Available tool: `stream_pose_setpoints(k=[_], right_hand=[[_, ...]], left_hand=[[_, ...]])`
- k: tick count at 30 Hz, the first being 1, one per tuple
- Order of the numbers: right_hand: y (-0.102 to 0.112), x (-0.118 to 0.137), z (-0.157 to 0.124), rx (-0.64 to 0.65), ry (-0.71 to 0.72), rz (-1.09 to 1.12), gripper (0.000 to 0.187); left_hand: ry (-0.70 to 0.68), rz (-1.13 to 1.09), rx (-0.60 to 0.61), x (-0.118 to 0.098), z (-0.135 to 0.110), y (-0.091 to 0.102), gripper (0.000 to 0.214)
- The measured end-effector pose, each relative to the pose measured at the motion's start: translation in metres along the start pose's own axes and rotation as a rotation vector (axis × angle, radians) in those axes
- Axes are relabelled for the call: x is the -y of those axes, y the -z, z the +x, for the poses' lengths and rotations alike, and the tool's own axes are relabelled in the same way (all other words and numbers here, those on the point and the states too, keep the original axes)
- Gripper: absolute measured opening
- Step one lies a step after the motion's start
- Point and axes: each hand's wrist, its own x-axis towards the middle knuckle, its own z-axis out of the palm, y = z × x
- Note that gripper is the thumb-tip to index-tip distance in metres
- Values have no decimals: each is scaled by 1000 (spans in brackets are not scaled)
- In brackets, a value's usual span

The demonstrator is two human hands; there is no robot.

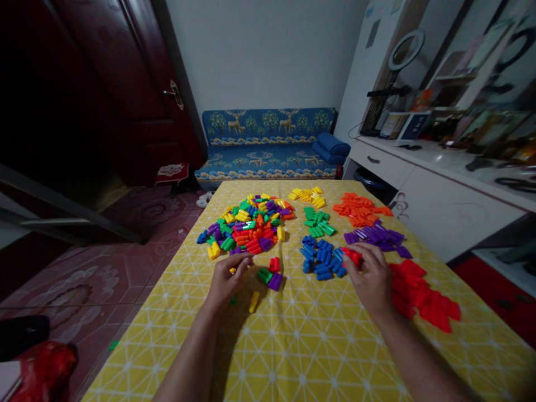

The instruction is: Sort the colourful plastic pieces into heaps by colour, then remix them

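My right hand [369, 274] pinches a red plastic building block [352, 256] between thumb and fingers, over the right edge of a blue pile [323, 257]. Beside that hand lies a pile of red blocks [425, 296]. My left hand [226, 279] is closed, fingertips together, just in front of a mixed-colour pile [255, 223]. A bit of yellow [233, 271] shows by its thumb; whether it is held cannot be told. Between my hands lie a small red block [274, 264], a green one [264, 275], a purple one [275, 281] and a yellow one [254, 301].
Farther back on the yellow patterned tablecloth [293, 357] are yellow [309, 196], green [319, 222], orange [360, 207] and purple [377, 236] piles. A blue sofa [268, 156] stands beyond the table. A white cabinet [452, 190] is at the right, a dark red door [104, 72] at the left.
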Motion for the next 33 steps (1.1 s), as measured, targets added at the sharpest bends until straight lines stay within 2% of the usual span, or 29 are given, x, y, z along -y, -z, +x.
stream_pose_setpoints(k=[3, 5, 8, 10, 12, 14, 16, 18, 20, 22, 24, 25, 27, 30, 33], right_hand=[[24, -52, -1, 66, -5, -183, 24], [34, -73, -7, 147, -3, -310, 25], [40, -85, -19, 212, 10, -545, 24], [40, -85, -24, 185, 14, -658, 25], [37, -80, -25, 119, 3, -682, 27], [30, -66, -22, 67, 19, -594, 29], [18, -39, -21, 93, 89, -382, 28], [3, 0, -25, 234, 188, -135, 25], [-14, 45, -36, 445, 257, -14, 28], [-32, 86, -51, 642, 296, 9, 51], [-51, 115, -64, 758, 316, 11, 78], [-63, 124, -69, 789, 315, 8, 86], [-88, 134, -72, 805, 300, -6, 86], [-126, 134, -63, 760, 258, -54, 67], [-150, 127, -50, 696, 232, -65, 51]], left_hand=[[0, 14, -10, 2, 0, 0, 31], [-3, 28, -22, 1, 1, 0, 31], [2, 74, -87, 1, 2, 3, 30], [38, 106, -175, 4, 3, 7, 31], [98, 88, -298, 10, 5, 12, 32], [150, 4, -426, 16, 7, 17, 35], [181, -107, -511, 22, 9, 22, 37], [193, -195, -556, 26, 10, 25, 39], [205, -242, -590, 28, 11, 27, 40], [216, -261, -618, 31, 11, 28, 41], [224, -272, -637, 33, 11, 28, 41], [225, -276, -648, 35, 11, 29, 41], [236, -283, -670, 38, 10, 30, 41], [276, -287, -680, 42, 9, 32, 43], [302, -261, -678, 44, 11, 32, 45]])
